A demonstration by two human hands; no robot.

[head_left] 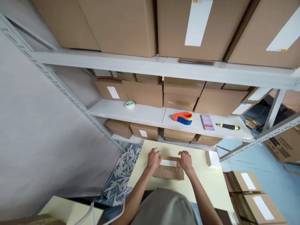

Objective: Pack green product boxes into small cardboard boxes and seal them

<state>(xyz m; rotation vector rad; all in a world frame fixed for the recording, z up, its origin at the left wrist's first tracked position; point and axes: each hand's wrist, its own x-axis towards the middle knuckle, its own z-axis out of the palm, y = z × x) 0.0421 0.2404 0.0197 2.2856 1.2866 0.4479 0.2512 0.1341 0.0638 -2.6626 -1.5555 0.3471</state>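
On the table [202, 182], cardboard box [168, 173] lies long axis nine-to-three; left hand [154, 159] at its ten o'clock, right hand [186, 161] at two, equally near; fingers half-curled, grip unclear.

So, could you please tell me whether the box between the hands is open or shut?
The box looks shut: no raised flaps show, and a white label lies flat on it.

There on the table [203, 184], between near and far edges, sits the carton [168, 173], left hand [154, 158] at its left end, right hand [185, 161] at its right; a block [213, 159] by the far right corner! Behind, along the shelf [150, 113], left to right: tape roll [129, 104], tape dispenser [182, 118], bundle [207, 122], knife [227, 127].
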